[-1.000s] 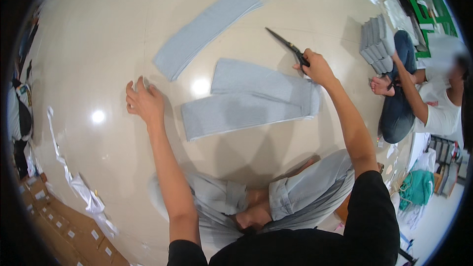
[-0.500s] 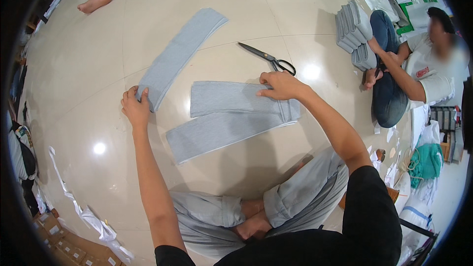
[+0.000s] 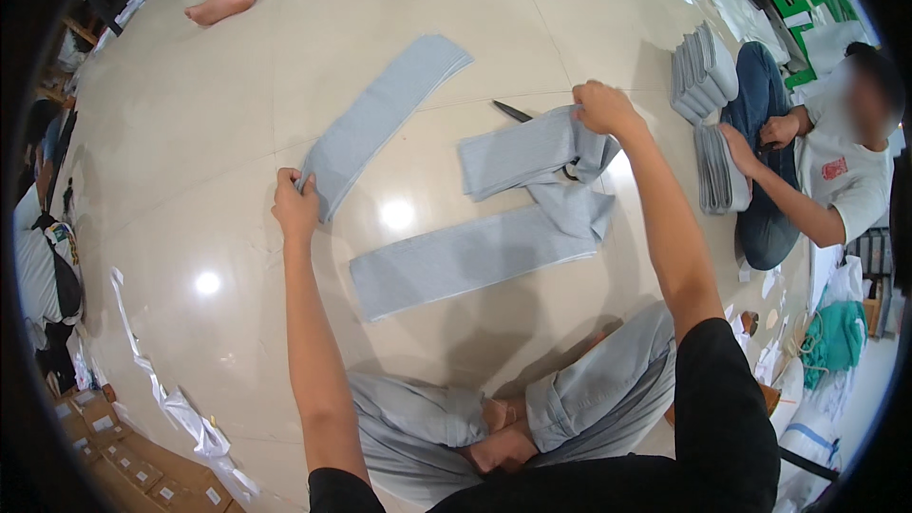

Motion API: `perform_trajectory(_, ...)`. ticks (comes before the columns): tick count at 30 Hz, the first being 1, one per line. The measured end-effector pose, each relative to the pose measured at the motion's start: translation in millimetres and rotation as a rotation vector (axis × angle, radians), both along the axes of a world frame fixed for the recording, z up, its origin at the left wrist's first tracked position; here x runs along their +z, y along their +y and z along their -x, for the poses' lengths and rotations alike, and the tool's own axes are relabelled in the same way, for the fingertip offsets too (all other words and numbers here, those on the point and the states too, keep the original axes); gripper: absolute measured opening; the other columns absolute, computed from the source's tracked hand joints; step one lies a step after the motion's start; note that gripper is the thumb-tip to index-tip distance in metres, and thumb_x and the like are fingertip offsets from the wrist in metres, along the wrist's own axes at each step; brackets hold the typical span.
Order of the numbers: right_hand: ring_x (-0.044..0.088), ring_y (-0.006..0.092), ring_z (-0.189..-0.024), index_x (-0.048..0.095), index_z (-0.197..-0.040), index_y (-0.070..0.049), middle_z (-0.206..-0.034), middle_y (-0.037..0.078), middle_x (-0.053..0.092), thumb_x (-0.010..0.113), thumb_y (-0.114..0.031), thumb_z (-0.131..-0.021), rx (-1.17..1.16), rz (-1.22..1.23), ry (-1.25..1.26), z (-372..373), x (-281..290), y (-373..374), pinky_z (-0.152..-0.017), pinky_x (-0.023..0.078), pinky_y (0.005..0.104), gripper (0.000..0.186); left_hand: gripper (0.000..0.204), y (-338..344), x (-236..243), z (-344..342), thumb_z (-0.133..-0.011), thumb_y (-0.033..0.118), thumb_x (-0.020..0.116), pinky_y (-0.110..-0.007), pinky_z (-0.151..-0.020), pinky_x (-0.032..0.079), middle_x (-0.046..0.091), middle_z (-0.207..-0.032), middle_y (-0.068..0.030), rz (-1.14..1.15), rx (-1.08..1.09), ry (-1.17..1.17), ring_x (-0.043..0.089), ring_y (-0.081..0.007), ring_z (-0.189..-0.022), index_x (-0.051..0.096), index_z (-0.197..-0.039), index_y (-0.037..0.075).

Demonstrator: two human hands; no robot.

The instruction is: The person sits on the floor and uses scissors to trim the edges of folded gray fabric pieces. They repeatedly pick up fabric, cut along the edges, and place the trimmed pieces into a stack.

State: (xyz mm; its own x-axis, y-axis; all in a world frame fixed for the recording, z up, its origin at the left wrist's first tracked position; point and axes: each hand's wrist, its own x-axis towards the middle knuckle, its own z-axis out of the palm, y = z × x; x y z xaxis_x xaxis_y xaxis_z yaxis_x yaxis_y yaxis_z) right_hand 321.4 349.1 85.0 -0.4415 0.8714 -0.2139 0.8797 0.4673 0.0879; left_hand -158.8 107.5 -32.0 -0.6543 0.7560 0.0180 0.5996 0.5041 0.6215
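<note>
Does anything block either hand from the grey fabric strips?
Nothing visible does: the left hand touches the upper-left strip, and the right hand grips the middle strip. The scissors lie partly hidden under the middle strip, not between hand and fabric.

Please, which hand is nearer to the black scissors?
Right. The right hand grips the grey cloth partly covering the scissors, to the right of their visible blade; the left hand is farther away, at the near end of the separate strip.
</note>
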Motion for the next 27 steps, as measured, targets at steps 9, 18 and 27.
perform_trajectory(9,0.056,0.0346,-0.131,0.059,-0.137,-0.012,-0.136,0.016,0.060,0.065,-0.020,-0.096,0.367,0.008,0.482,215.7,-55.5,7.3,-0.104,0.046,0.0572,0.042,0.014,-29.4,73.3,23.0,-0.097,0.004,0.067,-0.043,-0.084,0.051,0.067,-0.100,-0.0207,-0.206,-0.029,0.058,0.065,-0.0378,-0.091,0.060,-0.107,-0.002)
perform_trajectory(18,0.055,0.0367,-0.126,0.060,-0.129,-0.003,-0.131,0.020,0.057,0.062,-0.014,-0.095,0.331,0.073,0.457,251.1,-48.2,-94.7,-0.102,0.047,0.0532,0.036,0.013,-135.9,100.7,111.8,-0.099,0.005,0.065,-0.039,-0.082,0.050,0.064,-0.096,-0.0192,-0.147,-0.110,0.228,0.060,-0.0303,-0.086,0.060,-0.109,-0.003)
perform_trajectory(27,0.066,0.0369,-0.112,0.059,-0.119,-0.006,-0.120,0.019,0.068,0.072,-0.039,-0.088,-0.076,0.207,0.167,-17.4,-11.8,-152.0,-0.093,0.049,0.0548,0.047,0.017,-229.9,20.2,106.0,-0.098,0.006,0.066,-0.041,-0.081,0.049,0.064,-0.098,-0.0188,-0.051,0.051,0.127,0.059,-0.0334,-0.088,0.059,-0.108,-0.004)
